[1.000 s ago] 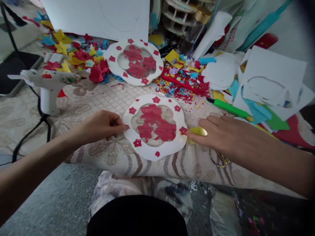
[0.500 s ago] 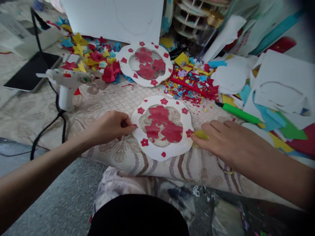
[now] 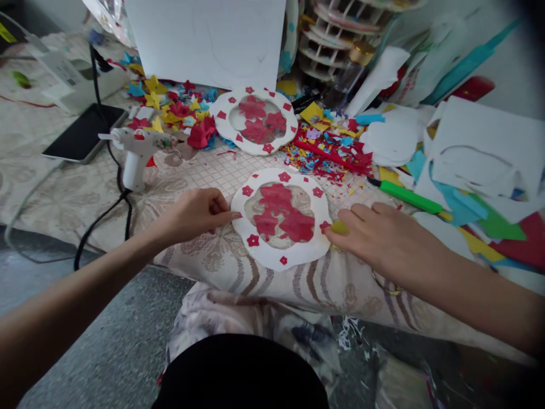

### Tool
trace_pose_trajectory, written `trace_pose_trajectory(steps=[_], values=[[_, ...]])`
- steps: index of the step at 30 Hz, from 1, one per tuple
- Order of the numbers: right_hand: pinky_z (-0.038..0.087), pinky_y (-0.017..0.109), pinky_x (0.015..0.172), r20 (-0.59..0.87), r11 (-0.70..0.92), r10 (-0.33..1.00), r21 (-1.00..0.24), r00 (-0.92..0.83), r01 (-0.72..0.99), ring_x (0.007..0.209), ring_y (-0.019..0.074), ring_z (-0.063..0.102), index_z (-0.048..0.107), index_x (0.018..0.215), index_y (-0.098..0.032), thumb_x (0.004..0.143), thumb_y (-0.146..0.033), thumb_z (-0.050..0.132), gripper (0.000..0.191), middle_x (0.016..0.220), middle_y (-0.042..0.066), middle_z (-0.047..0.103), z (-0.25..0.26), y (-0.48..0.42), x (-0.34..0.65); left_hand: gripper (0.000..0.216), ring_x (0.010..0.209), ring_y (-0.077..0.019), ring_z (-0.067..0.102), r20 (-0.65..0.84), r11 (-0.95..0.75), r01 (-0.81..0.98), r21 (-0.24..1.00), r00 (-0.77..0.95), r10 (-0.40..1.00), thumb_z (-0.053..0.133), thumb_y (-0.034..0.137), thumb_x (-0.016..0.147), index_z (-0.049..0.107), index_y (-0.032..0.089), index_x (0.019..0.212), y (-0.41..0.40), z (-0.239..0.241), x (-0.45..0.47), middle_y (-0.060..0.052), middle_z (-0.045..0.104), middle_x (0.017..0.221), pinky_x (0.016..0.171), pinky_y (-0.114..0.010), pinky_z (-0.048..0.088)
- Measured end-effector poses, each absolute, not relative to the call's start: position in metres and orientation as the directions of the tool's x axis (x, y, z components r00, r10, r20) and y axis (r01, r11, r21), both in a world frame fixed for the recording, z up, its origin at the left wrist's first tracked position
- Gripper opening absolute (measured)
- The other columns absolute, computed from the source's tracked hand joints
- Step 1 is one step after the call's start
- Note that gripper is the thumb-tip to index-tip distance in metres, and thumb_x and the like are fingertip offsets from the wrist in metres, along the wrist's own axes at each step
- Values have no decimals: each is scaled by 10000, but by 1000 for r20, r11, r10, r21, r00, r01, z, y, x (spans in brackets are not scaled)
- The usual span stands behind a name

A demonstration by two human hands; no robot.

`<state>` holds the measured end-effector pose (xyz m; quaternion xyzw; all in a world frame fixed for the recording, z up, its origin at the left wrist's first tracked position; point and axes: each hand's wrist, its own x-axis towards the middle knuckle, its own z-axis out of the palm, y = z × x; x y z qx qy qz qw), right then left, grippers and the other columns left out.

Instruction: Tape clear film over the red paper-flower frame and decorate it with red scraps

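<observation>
I see the left hand (image 3: pixel 200 215) with its thumb and first finger pressed together on a tiny red bit (image 3: pixel 237 215). That bit sits right at the fingertips, on the near edge of the white paper ring (image 3: pixel 272 259). The ring lies flat on the cloth (image 3: pixel 204 258) between the two hands, and big red flowers (image 3: pixel 281 217) fill its middle.

The right hand (image 3: pixel 383 244) is not holding anything. Its fingers are spread out and lie flat, with the tips touching the other side of the ring. Under those fingers I can see a yellow piece (image 3: pixel 339 227), and a small red flower (image 3: pixel 325 225) sits just beside the tips. A gold loop (image 3: pixel 385 287) peeks out from under the wrist – I cannot tell what it belongs to.

Beyond the right hand lie a green marker (image 3: pixel 409 196) and a pile of paper scraps (image 3: pixel 336 150). Beyond the left hand stands a white glue gun (image 3: pixel 136 150). Far past both hands lies a second ring (image 3: pixel 254 119).
</observation>
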<state>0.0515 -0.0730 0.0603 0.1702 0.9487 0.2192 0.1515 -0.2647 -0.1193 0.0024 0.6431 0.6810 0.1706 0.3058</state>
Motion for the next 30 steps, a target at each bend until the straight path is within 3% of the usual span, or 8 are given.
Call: trace_pose_trajectory(steps=[3,5,7,11,14,17,24,30], values=[[210,314,610,-229,842,399,475,-888,256,732,195,481,641,938,-233,797,-83,586,213,819,57,601,60,-74,50,243,686,-166,618,141,-19,865,501,-60,988,576,405,820,600,172,885,-131,11,-253,-39,658,752,613,-274,470],[211,312,611,-236,842,402,474,-885,256,735,190,479,640,947,-230,806,-91,588,205,827,56,603,60,-75,50,220,882,-207,628,289,-170,895,412,48,956,509,331,880,604,158,978,-142,15,-236,-85,677,929,768,-341,495],[211,311,612,-232,841,400,476,-886,255,739,189,480,639,954,-228,811,-98,590,199,828,55,604,60,-76,50,284,1085,-223,582,334,-366,857,362,247,910,426,290,935,587,132,1109,-152,14,-216,-119,656,1133,932,-388,455],[207,311,609,-221,836,384,495,-896,236,750,199,486,632,982,-224,810,-118,600,205,834,62,606,60,-77,50,507,1349,-242,372,179,-556,781,285,527,831,354,414,962,431,102,1353,-164,-4,-174,-133,428,1449,1126,-455,258],[205,312,608,-230,830,387,508,-893,229,755,207,494,634,976,-231,808,-131,606,197,832,60,601,59,-78,50,740,1409,-268,247,130,-572,773,273,560,818,259,608,913,331,75,1420,-166,-15,-153,-146,308,1508,1154,-513,138],[209,315,609,-235,824,398,517,-887,232,764,215,503,636,965,-239,799,-138,622,195,836,55,599,59,-79,50,854,1414,-286,227,104,-528,802,279,521,847,183,690,867,302,64,1435,-167,-17,-148,-159,288,1510,1152,-550,80],[227,311,620,-227,825,402,510,-887,244,764,201,496,624,987,-233,812,-106,595,218,833,51,595,60,-79,51,893,1391,-313,281,102,-361,905,223,347,932,188,706,853,322,32,1422,-179,-15,-184,-198,345,1477,1142,-590,49],[241,309,628,-215,835,406,483,-888,264,779,203,505,621,972,-222,822,-79,569,213,820,50,592,61,-78,52,843,1394,-332,265,157,-291,937,192,264,952,220,657,886,281,18,1433,-196,-25,-216,-229,337,1473,1128,-592,142]])
